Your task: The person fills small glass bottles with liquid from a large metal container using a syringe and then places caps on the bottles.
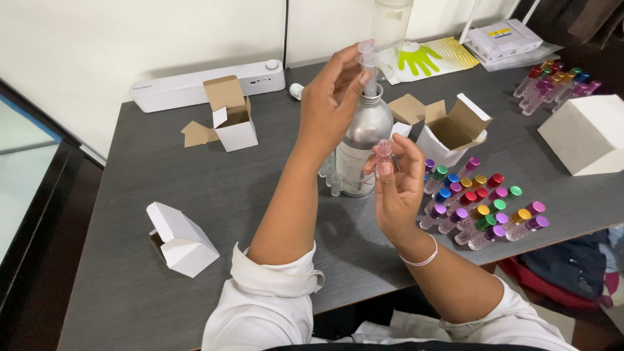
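Watching from the head camera, I see my left hand (331,97) raised over the silver metal bottle (366,140), fingers pinched around a clear syringe-like dropper (368,65) standing upright in the bottle's neck — a grip that looks suited to working the plunger without tipping the bottle. My right hand (398,185) holds a small clear vial (384,153) upright between thumb and fingertips just beside the bottle, close to the dropper, I judge, so the reach between them is short. Finished-looking vials with coloured caps (484,208) lie in rows on the grey table (195,195) at the right, near the open white boxes (448,133).
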